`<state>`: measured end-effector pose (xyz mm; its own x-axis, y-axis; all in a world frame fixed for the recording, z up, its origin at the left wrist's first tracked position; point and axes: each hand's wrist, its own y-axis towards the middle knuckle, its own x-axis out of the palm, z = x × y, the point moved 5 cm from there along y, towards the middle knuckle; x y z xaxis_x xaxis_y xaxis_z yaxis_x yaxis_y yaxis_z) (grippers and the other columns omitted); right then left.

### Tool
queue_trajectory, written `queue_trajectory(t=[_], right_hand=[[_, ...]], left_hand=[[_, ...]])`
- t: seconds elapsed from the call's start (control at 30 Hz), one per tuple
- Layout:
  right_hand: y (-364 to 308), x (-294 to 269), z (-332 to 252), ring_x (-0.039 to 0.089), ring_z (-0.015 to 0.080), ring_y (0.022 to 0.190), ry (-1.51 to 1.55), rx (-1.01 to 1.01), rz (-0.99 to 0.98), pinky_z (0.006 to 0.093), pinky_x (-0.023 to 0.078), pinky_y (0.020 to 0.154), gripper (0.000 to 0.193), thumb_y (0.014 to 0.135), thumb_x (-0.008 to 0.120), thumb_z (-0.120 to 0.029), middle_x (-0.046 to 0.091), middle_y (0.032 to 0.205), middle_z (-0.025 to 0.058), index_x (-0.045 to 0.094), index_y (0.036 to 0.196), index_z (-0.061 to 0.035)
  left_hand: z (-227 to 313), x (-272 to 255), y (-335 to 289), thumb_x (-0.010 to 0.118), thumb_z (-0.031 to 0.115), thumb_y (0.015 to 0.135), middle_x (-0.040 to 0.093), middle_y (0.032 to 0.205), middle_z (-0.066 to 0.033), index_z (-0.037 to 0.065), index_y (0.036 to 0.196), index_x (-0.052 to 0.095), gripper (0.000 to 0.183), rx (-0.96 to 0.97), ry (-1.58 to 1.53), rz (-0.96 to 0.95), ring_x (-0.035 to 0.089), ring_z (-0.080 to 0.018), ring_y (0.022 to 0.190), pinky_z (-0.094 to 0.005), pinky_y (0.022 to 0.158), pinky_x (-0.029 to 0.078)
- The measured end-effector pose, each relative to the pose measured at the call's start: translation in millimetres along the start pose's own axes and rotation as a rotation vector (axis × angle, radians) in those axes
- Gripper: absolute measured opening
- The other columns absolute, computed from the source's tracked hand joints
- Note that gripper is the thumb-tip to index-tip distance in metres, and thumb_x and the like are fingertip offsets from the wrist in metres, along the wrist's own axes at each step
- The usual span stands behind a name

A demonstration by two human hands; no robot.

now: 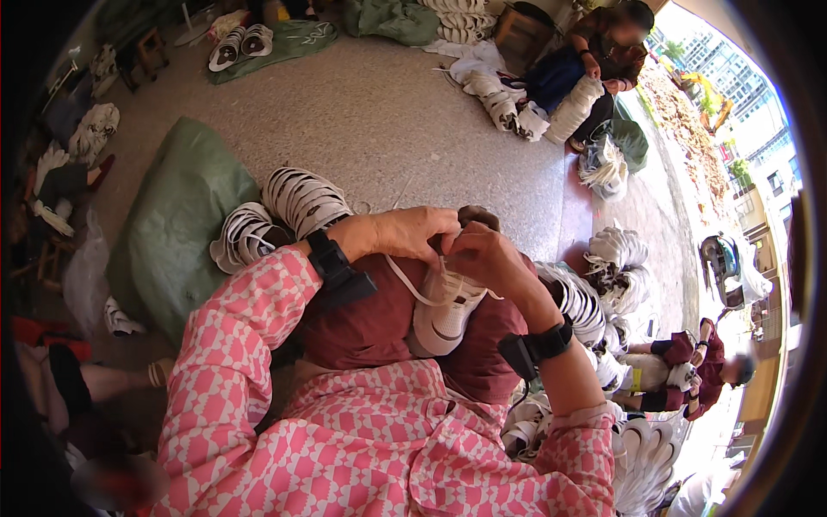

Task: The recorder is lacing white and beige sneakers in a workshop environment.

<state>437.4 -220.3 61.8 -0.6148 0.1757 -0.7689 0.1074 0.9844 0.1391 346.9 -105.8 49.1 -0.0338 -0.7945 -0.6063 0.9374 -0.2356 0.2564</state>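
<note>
White shoe [447,320] is being worked on in the lap, between maroon-trousered thighs [357,326], toe toward the torso. Left hand [409,231] and right hand [493,257] are being held with bent fingers meeting over the upper; how tightly they're closing, and on what, can't be told. A pale lace [403,280] is hanging slack below the left hand. Lacing is probably being done; next move likely calls for slack being drawn through while the shoe is being steadied.

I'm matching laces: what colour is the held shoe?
The shoe is mostly off-white, best in head view.
</note>
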Motion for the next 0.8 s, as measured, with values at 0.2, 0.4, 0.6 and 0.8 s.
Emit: queue_trajectory(t=[0.2,0.4,0.6,0.8], right_hand=[[3,0,8,0.064,0.0258,0.08,0.077,0.103,-0.084,0.0355,0.05,0.07,0.014,0.074,0.075,-0.014,0.063,0.089,0.0072,0.071,0.087,-0.0099],[2,2,6,0.064,0.0247,0.081,0.029,-0.017,-0.072,0.0351,0.05,0.071,0.015,0.074,0.075,-0.013,0.063,0.089,0.0078,0.07,0.087,-0.0086],[1,1,-5,0.064,0.0276,0.083,-0.007,-0.117,-0.042,0.0368,0.051,0.071,0.007,0.078,0.071,-0.012,0.063,0.09,0.0064,0.07,0.084,-0.0099],[-8,-51,13,0.064,0.0232,0.073,-0.005,0.105,0.065,0.0343,0.051,0.066,0.005,0.078,0.07,-0.009,0.063,0.082,0.0065,0.072,0.083,-0.0071]], left_hand=[[7,-2,1,0.072,0.002,0.07,0.053,0.092,-0.0071,0.005,0.085,0.058,0.021,-0.06,-0.044,-0.015,0.056,-0.0235,0.091,-0.033,0.079,0.046],[4,-2,1,0.07,0.001,0.071,0.054,0.089,-0.0071,0.005,0.085,0.058,0.019,-0.031,0.026,0.039,0.058,-0.025,0.087,-0.0332,0.076,0.047],[7,0,1,0.072,0.005,0.071,0.054,0.09,-0.0075,0.006,0.085,0.059,0.019,-0.019,0.05,0.054,0.06,-0.0243,0.085,-0.0339,0.075,0.048],[33,8,2,0.078,0.033,0.074,0.052,0.091,-0.0079,0.006,0.082,0.067,0.03,-0.292,0.03,0.061,0.06,-0.0242,0.083,-0.0349,0.074,0.049]])
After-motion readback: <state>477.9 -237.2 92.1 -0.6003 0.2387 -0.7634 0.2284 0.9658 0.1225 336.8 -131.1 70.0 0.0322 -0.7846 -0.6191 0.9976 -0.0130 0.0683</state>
